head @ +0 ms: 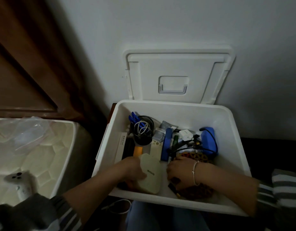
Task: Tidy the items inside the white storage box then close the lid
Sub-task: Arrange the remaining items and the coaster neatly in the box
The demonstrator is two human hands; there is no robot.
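The white storage box [230,147] stands open in front of me, its lid [177,67] leaning up against the wall. Inside are a black mesh cup [143,140] with a white cable and blue pens, a blue flat case [166,145], a white charger [186,134], a blue pouch [208,139] and tangled black cables [185,147]. My left hand [134,172] grips a cream device [151,174] at the box's front left. My right hand [180,174] rests, fingers curled, on a brown patterned item [197,190] at the front; what it grips is unclear.
A cream mattress [35,147] with a clear plastic bag [30,130] and a white controller [19,182] lies to the left. A brown curtain [27,64] hangs behind it. A white cable [117,207] lies below the box near my knees.
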